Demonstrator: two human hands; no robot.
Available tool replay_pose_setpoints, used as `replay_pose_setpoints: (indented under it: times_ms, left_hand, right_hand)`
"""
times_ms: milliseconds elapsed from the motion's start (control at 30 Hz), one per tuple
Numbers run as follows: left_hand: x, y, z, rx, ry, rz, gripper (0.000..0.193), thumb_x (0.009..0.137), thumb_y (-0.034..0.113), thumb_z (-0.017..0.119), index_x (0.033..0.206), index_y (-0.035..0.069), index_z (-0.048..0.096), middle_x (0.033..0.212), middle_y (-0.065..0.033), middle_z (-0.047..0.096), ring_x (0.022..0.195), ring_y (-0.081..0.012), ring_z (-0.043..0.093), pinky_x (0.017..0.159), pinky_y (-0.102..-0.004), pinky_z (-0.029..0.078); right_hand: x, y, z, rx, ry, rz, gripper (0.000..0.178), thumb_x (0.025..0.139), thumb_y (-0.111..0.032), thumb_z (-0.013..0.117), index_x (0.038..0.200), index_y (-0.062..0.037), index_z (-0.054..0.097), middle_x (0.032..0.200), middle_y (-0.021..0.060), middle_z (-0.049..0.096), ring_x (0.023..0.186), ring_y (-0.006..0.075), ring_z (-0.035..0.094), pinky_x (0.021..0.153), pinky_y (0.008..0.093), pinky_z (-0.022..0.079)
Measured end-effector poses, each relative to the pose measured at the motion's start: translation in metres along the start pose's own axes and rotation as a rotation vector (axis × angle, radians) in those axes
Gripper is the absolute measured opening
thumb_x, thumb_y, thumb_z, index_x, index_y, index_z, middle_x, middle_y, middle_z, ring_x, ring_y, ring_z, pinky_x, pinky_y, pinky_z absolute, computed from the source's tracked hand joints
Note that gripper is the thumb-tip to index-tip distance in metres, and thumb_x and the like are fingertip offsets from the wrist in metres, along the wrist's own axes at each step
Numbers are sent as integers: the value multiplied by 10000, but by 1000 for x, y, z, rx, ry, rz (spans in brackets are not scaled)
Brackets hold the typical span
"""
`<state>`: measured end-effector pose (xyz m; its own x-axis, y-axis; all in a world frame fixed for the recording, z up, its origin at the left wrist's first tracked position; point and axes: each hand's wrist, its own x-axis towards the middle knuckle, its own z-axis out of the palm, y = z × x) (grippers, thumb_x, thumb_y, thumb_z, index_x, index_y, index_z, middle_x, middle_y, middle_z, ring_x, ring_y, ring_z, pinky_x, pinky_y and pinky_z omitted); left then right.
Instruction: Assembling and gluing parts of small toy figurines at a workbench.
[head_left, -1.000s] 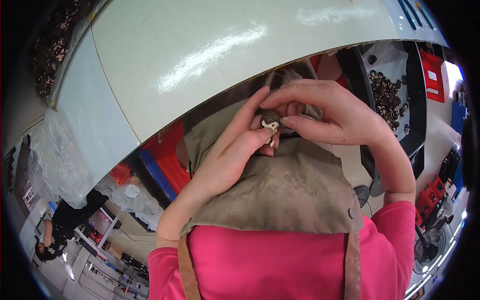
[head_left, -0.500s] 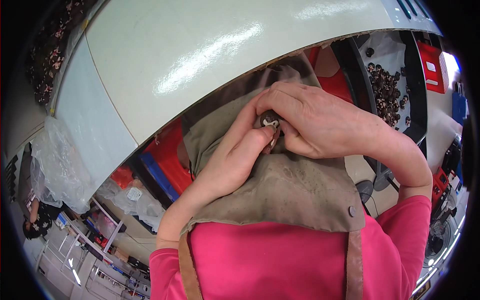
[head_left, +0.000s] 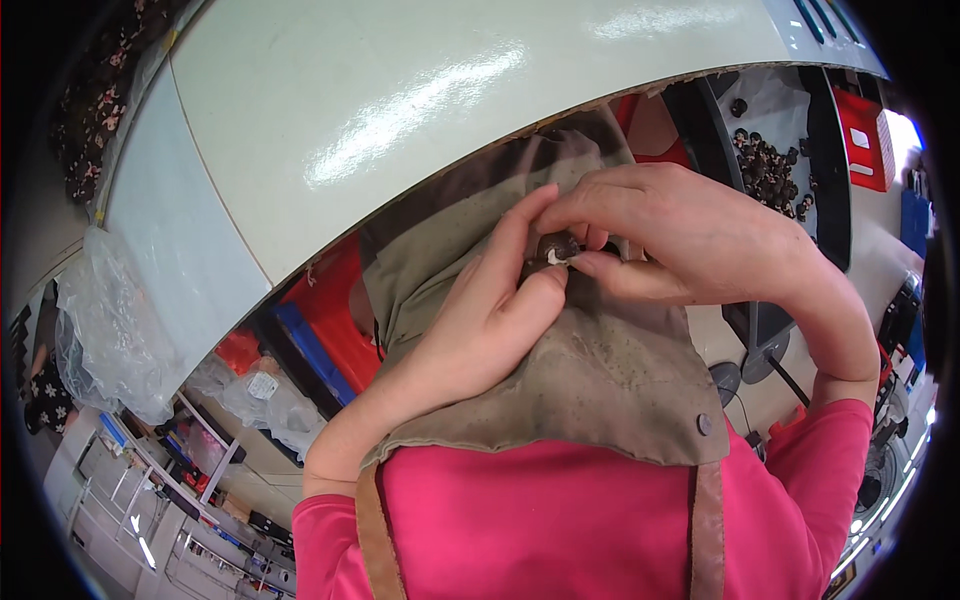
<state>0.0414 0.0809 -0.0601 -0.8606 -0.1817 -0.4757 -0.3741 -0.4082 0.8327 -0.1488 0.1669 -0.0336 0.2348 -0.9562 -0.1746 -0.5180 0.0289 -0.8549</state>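
A small dark-brown and white figurine (head_left: 558, 245) is held between my two hands, over the lap of the olive apron (head_left: 600, 370). My left hand (head_left: 500, 315) is closed on it from the left, with the thumb against its white part. From the right, my right hand (head_left: 680, 235) pinches at it, thumb tip at its white edge and fingers curled behind. The fingers hide much of the figurine, so its full shape does not show.
A pale glossy table (head_left: 400, 120) spans the area ahead of my hands. At right, a dark drawer-like tray (head_left: 840, 200) holds several similar small brown pieces (head_left: 765, 170), beside a red crate (head_left: 862, 140). Clear plastic bags (head_left: 120, 330) hang at the table's left corner.
My hands have spread slightly; the right fingers have lifted and the right thumb has moved out to the figurine's edge. The figurine has shifted a little to the right and turned.
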Motion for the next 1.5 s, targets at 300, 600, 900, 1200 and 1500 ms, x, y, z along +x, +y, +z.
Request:
replay_pose_setpoints:
  times_ms: [300,600,900,1200,1500]
  left_hand:
    - [0,1,5,228,16,26,646,866,192,480,1403,-35,201,1113,-162,532,780,-168,529,740,-291,439]
    - [0,8,6,278,30,-19,626,881,207,451,1399,-32,195,972,-201,562,750,-223,571,728,-332,452]
    - [-3,2,5,237,50,77,577,893,202,431,1378,-23,213,976,-224,574,867,-294,602,807,-363,447]
    - [-6,3,4,235,18,78,569,891,206,417,1375,-13,211,1060,-257,559,978,-363,586,864,-393,432]
    - [-7,-7,1,149,65,232,572,912,163,435,1407,2,199,1107,-167,528,964,-255,556,880,-341,417]
  right_hand:
    - [4,-6,-5,-100,-121,53,279,750,-95,629,1014,-18,578,856,136,595,762,301,611,672,380,505]
    - [-2,3,33,-325,129,-103,327,698,-26,589,1000,28,475,880,178,543,836,357,566,731,398,483]
    - [2,2,47,-270,263,-116,342,664,4,605,977,15,468,868,160,522,810,349,547,696,412,471]
    - [0,0,45,-177,235,-69,322,678,19,570,987,14,478,899,178,546,853,368,557,729,418,477]
    - [1,-6,26,-116,179,-21,345,706,44,574,1041,1,507,907,148,547,812,330,563,713,401,476]
